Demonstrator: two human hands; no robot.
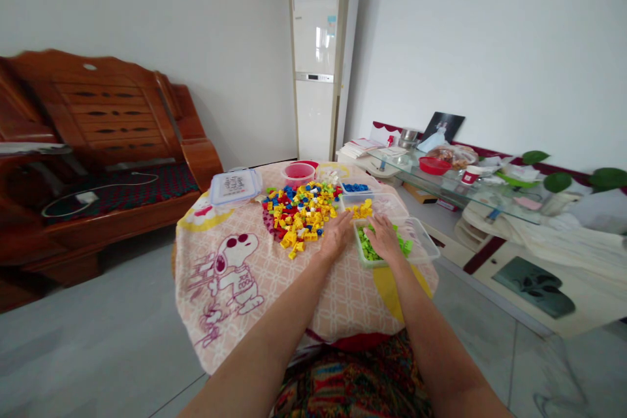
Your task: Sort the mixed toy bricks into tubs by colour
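My right hand [385, 240] lies over the clear plastic box of green toy bricks [406, 246], fingers stretched out and apart. Just left of that box, my left hand [337, 235] rests with its fingers extended, between the box and a heap of mixed toy bricks [301, 212] in yellow, red, blue and white. Nothing shows in either hand, though the palms are hidden. Behind my hands, yellow bricks [362, 209] sit in a second clear box [392, 205]. Farther back, a smaller container holds blue bricks [354, 188].
A round pink tub [298, 172] and a clear lid with dark lettering [236, 187] stand at the back of the cloth-covered table [289, 300]. To the right is a glass-topped cabinet with a red bowl [434, 165]. A wooden bench [112, 124] stands left.
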